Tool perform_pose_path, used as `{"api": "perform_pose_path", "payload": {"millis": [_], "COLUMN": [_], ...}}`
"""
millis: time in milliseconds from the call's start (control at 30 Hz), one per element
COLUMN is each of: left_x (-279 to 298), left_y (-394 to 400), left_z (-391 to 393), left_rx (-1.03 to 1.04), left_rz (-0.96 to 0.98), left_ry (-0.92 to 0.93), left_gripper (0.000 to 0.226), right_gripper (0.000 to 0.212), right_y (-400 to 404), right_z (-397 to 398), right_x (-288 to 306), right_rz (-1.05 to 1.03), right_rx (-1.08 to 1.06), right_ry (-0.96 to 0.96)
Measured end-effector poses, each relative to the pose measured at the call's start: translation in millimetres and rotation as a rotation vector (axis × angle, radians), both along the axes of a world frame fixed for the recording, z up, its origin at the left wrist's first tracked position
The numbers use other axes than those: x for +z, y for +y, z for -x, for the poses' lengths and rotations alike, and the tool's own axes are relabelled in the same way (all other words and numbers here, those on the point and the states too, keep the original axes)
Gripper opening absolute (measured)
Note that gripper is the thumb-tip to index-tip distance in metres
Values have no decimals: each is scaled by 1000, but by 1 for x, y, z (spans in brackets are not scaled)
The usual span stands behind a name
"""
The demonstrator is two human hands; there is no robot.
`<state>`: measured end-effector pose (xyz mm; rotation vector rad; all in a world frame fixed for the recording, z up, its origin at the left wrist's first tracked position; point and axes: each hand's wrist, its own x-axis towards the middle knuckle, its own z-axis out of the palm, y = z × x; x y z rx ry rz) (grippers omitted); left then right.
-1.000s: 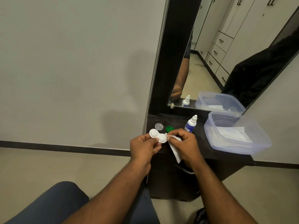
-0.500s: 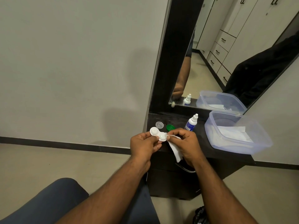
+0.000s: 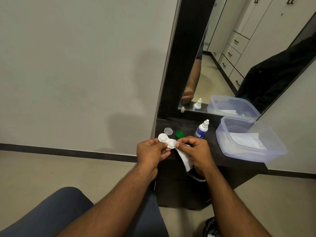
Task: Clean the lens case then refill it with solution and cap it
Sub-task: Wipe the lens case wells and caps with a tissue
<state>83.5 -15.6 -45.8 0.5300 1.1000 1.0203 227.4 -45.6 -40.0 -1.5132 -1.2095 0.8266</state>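
Note:
A white two-well lens case (image 3: 165,140) is held uncapped above the front edge of the dark dresser top (image 3: 212,151). My left hand (image 3: 152,152) pinches its middle from below. My right hand (image 3: 196,152) grips a white tissue (image 3: 186,159) and presses a fold of it against the case's right well. On the dresser behind lie a clear cap (image 3: 168,131) and a green cap (image 3: 179,134). A small solution bottle (image 3: 202,129), white with a blue label, stands upright to their right.
A translucent plastic tub (image 3: 273,151) with white tissues inside sits at the right of the dresser. A mirror (image 3: 230,57) in a black frame rises behind, against a grey wall. My knee in dark trousers (image 3: 56,214) is at lower left.
Both hands and the case stay nearly in place; the right hand's fingers shift slightly with the tissue at the right well. The view has drifted a little.

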Motion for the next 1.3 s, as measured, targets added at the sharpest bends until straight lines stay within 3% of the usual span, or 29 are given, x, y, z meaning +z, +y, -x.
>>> {"api": "perform_pose_path", "payload": {"millis": [367,500,633,767,967,1300], "left_x": [0,0,-1,-2,-4,-2], "left_y": [-1,-1,-1,-1,-1,2], "left_z": [0,-2,-4,-5,-6,3], "left_rx": [-3,8,33,52,51,-112], "left_rz": [-18,-32,-27,-29,-43,-77], "left_ry": [24,15,19,21,25,92], "left_gripper": [26,23,24,25,22,21], "right_gripper": [8,9,10,8,8,17], "right_y": [-1,-3,-3,-5,-4,-1], "right_z": [1,6,9,14,17,10], "right_x": [-2,-1,-7,-13,-16,-11], "right_rz": [-41,-73,-163,-272,-373,-243], "right_rx": [-4,102,17,25,-20,-56], "right_ry": [-28,-100,-177,-379,-443,-302]}}
